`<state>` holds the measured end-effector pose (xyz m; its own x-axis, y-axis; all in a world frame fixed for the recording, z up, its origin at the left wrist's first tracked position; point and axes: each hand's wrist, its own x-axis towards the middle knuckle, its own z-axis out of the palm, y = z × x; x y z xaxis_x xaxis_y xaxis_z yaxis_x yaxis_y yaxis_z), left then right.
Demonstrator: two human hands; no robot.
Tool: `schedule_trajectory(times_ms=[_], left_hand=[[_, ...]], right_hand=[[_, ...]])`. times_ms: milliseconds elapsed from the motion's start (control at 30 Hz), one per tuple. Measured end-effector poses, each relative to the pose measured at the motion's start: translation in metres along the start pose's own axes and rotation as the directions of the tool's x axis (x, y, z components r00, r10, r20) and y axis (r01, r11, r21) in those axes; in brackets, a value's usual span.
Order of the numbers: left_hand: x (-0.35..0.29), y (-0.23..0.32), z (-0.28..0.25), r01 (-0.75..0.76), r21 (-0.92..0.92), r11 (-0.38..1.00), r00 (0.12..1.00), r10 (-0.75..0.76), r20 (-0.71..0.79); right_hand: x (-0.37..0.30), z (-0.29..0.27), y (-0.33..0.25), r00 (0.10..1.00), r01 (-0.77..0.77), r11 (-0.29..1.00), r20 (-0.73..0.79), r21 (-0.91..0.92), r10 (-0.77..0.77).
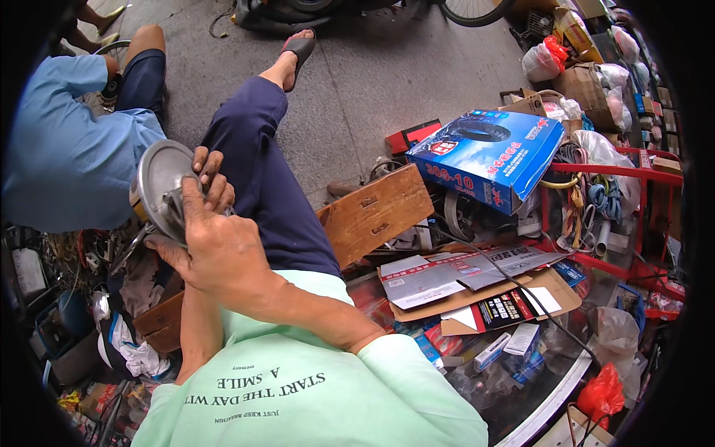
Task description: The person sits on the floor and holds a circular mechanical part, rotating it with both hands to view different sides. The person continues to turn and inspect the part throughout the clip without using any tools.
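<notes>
round metal disc: grey, tilted, held up left of the frame's middle.
right hand: thumb and one finger bent in close, pinching the disc.
left hand: mostly hidden behind the right; i cannot tell how open it is or what it holds. i also cannot tell whose the upper fingers are.
slip: the rim looks smooth, so a loose pinch could let the disc drop, maybe into the messy pile at the lower left.
bump: the person in a blue shirt looks near; an elbow could knock the disc.
blue box: upper right, tilted; a knock could tip it.
black cord: crosses flat cardboard; a tug could drag it.
</notes>
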<state>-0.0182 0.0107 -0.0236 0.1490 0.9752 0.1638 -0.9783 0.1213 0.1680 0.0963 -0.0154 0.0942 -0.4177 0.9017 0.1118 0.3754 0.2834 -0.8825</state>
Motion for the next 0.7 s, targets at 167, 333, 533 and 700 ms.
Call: schedule_trajectory(times_ms=[167,333,533,700], left_hand=[[-0.014,-0.004,0.005,-0.059,-0.150,0.987,0.998,0.054,-0.035],[-0.025,-0.039,0.035,-0.150,-0.129,0.980,0.979,0.129,-0.160],[-0.040,-0.048,0.044,-0.188,-0.056,0.981,0.967,0.174,-0.188],[-0.049,-0.035,0.025,-0.109,-0.086,0.990,0.994,0.108,-0.014]], right_hand=[[0.004,0.021,0.010,0.978,0.187,0.969,-0.065,-0.161,-0.199],[0.004,0.013,0.018,0.983,0.142,0.968,-0.085,-0.206,-0.163],[-0.008,-0.009,-0.004,0.997,-0.031,0.988,0.070,-0.152,0.042],[-0.015,-0.016,0.005,1.000,-0.004,0.985,-0.024,-0.173,0.000]])
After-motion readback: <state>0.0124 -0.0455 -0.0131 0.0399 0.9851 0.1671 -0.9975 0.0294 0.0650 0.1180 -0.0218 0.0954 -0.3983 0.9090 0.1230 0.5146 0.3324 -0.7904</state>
